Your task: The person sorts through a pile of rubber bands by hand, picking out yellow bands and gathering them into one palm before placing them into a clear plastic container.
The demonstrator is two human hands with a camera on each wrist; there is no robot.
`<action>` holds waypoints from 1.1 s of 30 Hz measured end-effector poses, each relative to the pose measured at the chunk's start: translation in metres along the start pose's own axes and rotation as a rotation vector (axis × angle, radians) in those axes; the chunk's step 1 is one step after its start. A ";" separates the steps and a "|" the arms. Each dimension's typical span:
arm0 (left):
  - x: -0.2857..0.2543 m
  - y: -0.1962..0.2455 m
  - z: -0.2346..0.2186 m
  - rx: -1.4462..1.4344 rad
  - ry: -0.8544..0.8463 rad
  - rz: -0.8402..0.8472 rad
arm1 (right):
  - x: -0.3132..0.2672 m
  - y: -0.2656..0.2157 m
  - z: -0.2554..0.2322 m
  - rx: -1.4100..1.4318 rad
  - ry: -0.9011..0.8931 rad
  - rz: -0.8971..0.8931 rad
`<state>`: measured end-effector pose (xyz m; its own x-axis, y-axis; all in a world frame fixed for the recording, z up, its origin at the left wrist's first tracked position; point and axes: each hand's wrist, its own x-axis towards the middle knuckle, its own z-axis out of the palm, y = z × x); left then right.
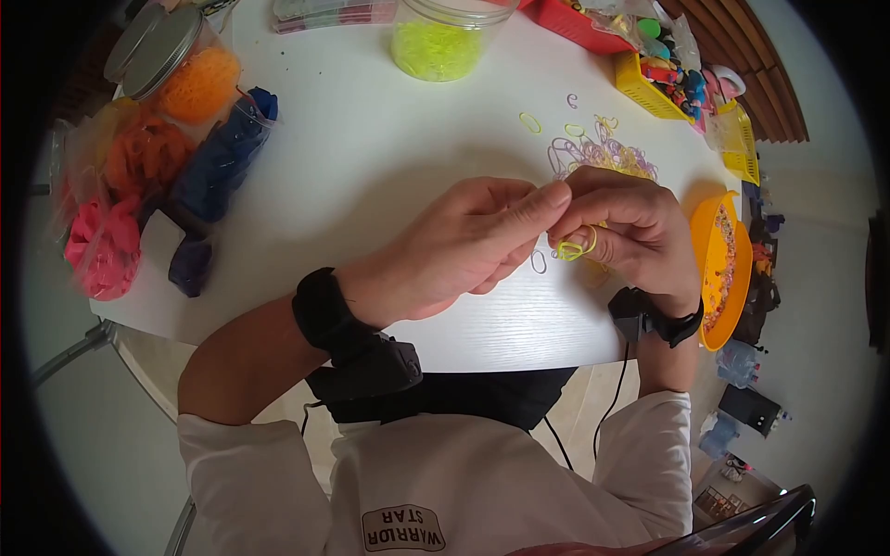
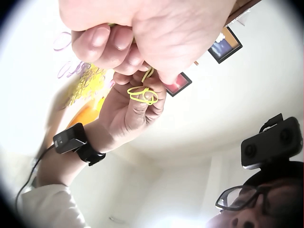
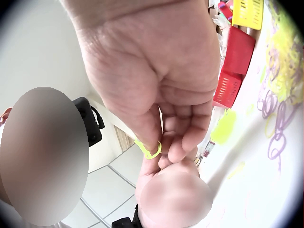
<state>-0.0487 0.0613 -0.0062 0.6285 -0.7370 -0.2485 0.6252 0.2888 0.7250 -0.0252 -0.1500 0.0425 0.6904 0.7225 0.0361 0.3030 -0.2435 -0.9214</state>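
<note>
Yellow rubber bands [image 1: 573, 248] loop at the thumb of my right hand [image 1: 640, 232], whose bent fingers and thumb pinch them. My left hand [image 1: 454, 246] meets it fingertip to fingertip, thumb on top. In the left wrist view, a yellow strand [image 2: 148, 75] runs between the two hands' fingertips, and the left fingers are curled. The right wrist view shows a yellow band [image 3: 151, 153] around the right thumb's tip. Behind the right hand lies a loose pile of purple and yellow rubber bands [image 1: 603, 156] on the white table, partly hidden by the hand.
A clear jar of yellow-green bands [image 1: 438, 51] stands at the back. Bagged orange and pink items [image 1: 148, 153] and a dark blue bundle [image 1: 222, 153] lie left. An orange tray of beads [image 1: 732, 301] sits right, with yellow [image 1: 640, 91] and red baskets [image 1: 565, 26] beyond.
</note>
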 end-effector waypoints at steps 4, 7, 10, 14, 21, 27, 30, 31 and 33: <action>0.002 -0.003 -0.002 -0.042 0.023 0.052 | 0.000 0.005 0.002 0.022 0.019 -0.031; 0.003 -0.001 -0.007 -0.120 0.031 0.019 | -0.003 0.009 -0.001 0.119 0.064 -0.002; 0.000 0.005 -0.010 -0.187 0.006 -0.047 | -0.006 0.011 -0.002 0.197 0.109 0.037; -0.001 0.009 -0.007 -0.228 0.018 -0.086 | -0.010 0.009 0.000 0.247 0.159 0.133; 0.002 0.003 -0.009 -0.155 -0.014 -0.048 | -0.007 0.008 0.003 0.120 0.173 0.125; 0.002 0.001 -0.009 -0.155 -0.006 -0.043 | -0.004 0.005 0.007 0.061 0.198 0.094; 0.003 0.002 -0.010 -0.132 -0.032 0.005 | -0.003 0.003 0.010 0.021 0.242 0.112; 0.003 0.002 -0.009 -0.107 -0.024 0.019 | -0.003 0.004 0.011 0.022 0.259 0.134; 0.003 0.002 -0.008 -0.075 -0.005 0.034 | -0.003 0.006 0.014 0.018 0.276 0.150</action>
<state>-0.0420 0.0649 -0.0104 0.6478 -0.7289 -0.2217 0.6368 0.3584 0.6826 -0.0346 -0.1448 0.0318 0.8796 0.4756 0.0008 0.1745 -0.3211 -0.9308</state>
